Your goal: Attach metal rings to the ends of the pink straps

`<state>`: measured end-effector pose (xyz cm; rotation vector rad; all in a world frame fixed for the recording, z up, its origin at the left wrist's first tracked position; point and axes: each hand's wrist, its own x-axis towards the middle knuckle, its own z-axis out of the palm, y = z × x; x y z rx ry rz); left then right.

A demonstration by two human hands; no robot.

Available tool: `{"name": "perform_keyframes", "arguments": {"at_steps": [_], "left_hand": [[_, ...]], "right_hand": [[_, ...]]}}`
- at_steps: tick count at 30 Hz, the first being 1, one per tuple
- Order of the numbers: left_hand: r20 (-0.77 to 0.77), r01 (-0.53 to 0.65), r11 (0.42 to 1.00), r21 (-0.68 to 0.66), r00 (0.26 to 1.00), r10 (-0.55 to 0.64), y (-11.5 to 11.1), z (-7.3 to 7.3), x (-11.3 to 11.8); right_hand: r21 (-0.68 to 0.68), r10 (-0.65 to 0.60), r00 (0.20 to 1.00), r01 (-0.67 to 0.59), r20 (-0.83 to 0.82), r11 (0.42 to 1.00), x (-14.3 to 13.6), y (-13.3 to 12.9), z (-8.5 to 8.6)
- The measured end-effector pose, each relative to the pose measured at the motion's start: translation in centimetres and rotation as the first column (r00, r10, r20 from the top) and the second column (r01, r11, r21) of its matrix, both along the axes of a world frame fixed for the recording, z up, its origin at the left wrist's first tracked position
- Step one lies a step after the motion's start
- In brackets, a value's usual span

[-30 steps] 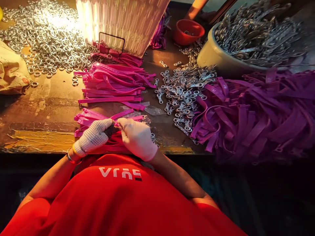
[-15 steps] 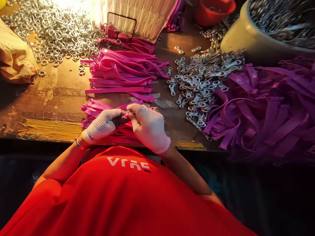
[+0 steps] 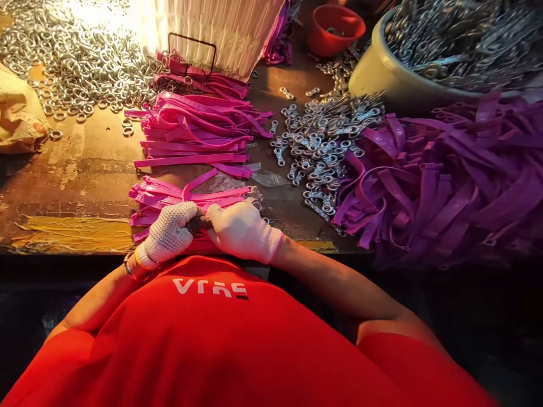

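Observation:
Both my hands wear white gloves and meet above a bundle of pink straps (image 3: 163,192) at the table's front edge. My left hand (image 3: 172,230), in a dotted glove with darkened fingertips, is closed; one bent pink strap (image 3: 200,183) rises from behind its knuckles and appears gripped in it. My right hand (image 3: 244,229) is closed too, its thumb and fingers against the dark fingertips of the left. What lies between the right fingers is hidden. Metal fittings (image 3: 254,195) show at the right ends of the bundle, just beyond my right hand.
Farther back lies another pile of pink straps (image 3: 195,124). Metal rings (image 3: 97,62) are heaped at the back left beside a crumpled bag (image 3: 19,113). To the right are small metal links (image 3: 314,141), purple straps (image 3: 441,186), a large bucket (image 3: 369,68) of metal pieces and a red bucket (image 3: 320,37).
The view has shifted, so the table things sit farther left. My right hand has come lower, its forearm swung outward. The bent pink strap now stands out above my left hand.

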<state>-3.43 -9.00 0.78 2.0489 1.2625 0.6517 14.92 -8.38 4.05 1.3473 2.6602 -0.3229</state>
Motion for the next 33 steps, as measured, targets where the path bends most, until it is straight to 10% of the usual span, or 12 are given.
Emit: {"name": "perform_keyframes", "arguments": {"at_steps": [5, 10, 15, 19, 23, 27, 33], "left_hand": [[-0.114, 0.110, 0.994, 0.016, 0.988, -0.107, 1.4, 3.4, -1.5], [-0.362, -0.060, 0.963, 0.265, 0.919, 0.157, 2.7, 6.7, -6.7], [0.026, -0.231, 0.964, -0.130, 0.971, 0.236, 1.8, 4.7, -7.1], [0.449, -0.154, 0.681, -0.715, 0.645, 0.618, 1.9, 3.5, -3.0], [0.490, 0.259, 0.433, -0.863, 0.224, 0.843, 3.3, 3.1, -0.6], [0.482, 0.260, 0.448, -0.855, 0.084, 0.872, 3.2, 2.8, -0.5], [0.626, 0.190, 0.599, -0.778, 0.139, 0.768, 2.0, 2.5, 0.1]], "right_hand": [[0.046, -0.005, 1.000, 0.006, -0.011, 0.999, 0.2, 0.5, 0.8], [0.088, -0.177, 0.984, 0.175, 0.011, 0.981, 2.7, 0.8, 2.8], [-0.099, -0.207, 0.949, 0.188, -0.239, 0.977, 9.0, 3.8, 1.2], [0.053, -0.693, 0.679, 0.723, -0.242, 0.689, 12.5, 10.0, -3.8], [0.097, -0.809, 0.542, 0.839, -0.230, 0.535, 12.7, 14.3, -8.2], [0.068, -0.771, 0.565, 0.817, -0.292, 0.573, 12.7, 14.4, -9.2], [-0.049, -0.461, 0.543, 0.609, -0.702, 0.792, 9.5, 8.2, -5.7]]}}
